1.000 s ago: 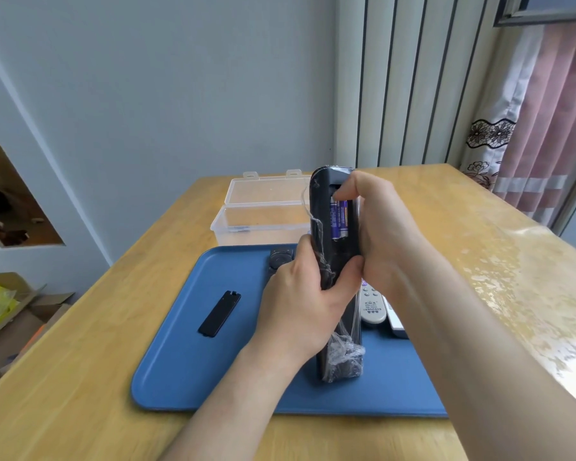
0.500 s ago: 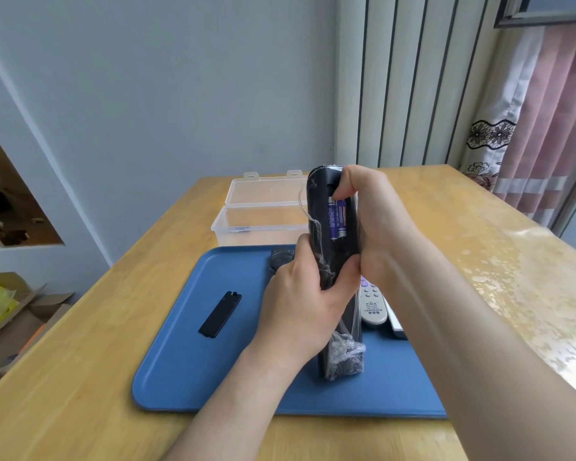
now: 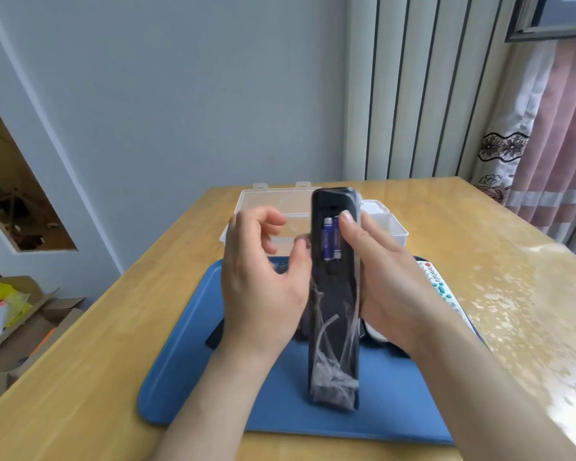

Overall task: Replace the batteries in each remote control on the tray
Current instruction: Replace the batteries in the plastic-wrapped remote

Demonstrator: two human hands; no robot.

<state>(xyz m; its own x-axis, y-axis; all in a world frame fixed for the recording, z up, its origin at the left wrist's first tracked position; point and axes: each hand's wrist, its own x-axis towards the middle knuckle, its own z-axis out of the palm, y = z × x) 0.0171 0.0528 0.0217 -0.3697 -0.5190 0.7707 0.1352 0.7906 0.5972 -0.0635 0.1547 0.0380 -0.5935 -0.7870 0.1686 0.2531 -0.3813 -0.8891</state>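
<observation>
Now remote (image 3: 333,327) stands upright over tray (image 3: 187,377), right hand (image 3: 389,284) gripping its side, thumb pressing batteries (image 3: 328,239), probably to seat them; left hand (image 3: 263,284) slack alongside, holding nothing, thumb seemingly steadying the edge.

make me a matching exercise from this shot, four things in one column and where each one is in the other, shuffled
Things:
1. black remote control in clear plastic wrap
2. two purple cylindrical batteries
3. clear plastic box
4. white remote control with coloured buttons

Places:
a. lying at the right edge of the blue plastic tray
b. on the wooden table beyond the tray, lid open
c. held upright by the right hand
d. in an open battery compartment

Pairs: 1-c, 2-d, 3-b, 4-a
</observation>
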